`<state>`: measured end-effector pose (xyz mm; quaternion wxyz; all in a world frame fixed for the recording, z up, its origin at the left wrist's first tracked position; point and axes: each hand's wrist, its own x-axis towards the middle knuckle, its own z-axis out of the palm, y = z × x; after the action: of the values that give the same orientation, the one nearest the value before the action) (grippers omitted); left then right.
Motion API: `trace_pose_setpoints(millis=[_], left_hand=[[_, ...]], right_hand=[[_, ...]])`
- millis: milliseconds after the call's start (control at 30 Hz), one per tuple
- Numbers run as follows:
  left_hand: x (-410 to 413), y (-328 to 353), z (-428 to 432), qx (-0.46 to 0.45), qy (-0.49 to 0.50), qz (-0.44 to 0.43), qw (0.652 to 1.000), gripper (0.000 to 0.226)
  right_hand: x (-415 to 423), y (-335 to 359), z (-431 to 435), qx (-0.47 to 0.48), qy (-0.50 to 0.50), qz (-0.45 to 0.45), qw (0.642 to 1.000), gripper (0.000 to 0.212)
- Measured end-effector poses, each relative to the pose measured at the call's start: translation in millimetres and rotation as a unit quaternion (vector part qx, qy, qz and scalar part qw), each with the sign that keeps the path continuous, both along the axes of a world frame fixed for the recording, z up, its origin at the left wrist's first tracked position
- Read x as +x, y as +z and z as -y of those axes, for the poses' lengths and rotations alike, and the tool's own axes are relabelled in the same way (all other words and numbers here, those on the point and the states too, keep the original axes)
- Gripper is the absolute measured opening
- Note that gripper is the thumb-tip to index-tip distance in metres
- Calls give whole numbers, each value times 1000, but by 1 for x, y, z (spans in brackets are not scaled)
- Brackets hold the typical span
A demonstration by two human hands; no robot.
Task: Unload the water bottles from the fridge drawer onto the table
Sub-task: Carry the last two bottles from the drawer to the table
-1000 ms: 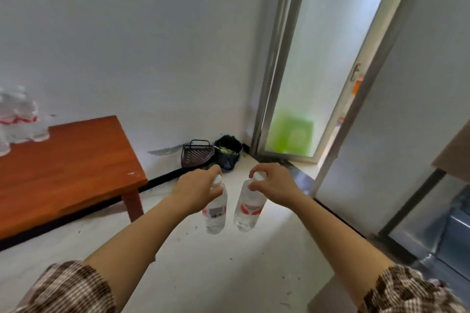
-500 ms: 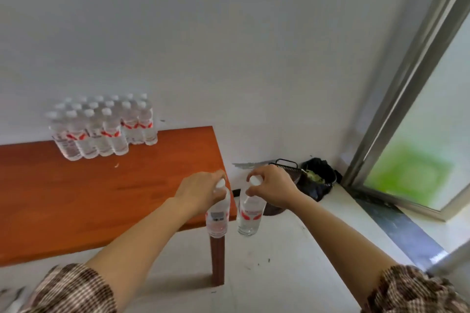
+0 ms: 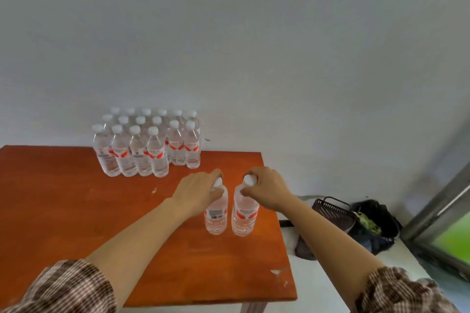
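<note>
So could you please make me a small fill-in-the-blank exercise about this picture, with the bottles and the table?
1. The left hand and the right hand hold ____ bottles by their tops.
2. Every bottle cap in view is ____ in colour.
3. The group of bottles stands on the table, at the edge by the ____.
4. The dark basket is on the ____, to the right of the table.

Missing words: two; white; wall; floor.
</note>
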<state>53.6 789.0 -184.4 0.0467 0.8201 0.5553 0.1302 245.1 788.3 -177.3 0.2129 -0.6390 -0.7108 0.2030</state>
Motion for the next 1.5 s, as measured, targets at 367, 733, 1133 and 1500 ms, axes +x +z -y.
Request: trace_pose_setpoints(millis=[367, 733, 1133, 1500], left_hand=[[-92, -28, -162, -37, -72, -21, 996, 35], [-150, -46, -259, -44, -82, -60, 994, 37], [-163, -50, -293, -50, -33, -34, 998, 37], [-158, -46, -288, -68, 10, -21, 997, 43]], right_hand=[[-97, -25, -150, -38, -31, 4, 999, 24], [-157, -43, -244, -71, -20, 10, 997, 11], [-187, -54, -280, -47, -37, 17, 998, 11], [-189, -62, -289, -89, -17, 54, 994, 40]])
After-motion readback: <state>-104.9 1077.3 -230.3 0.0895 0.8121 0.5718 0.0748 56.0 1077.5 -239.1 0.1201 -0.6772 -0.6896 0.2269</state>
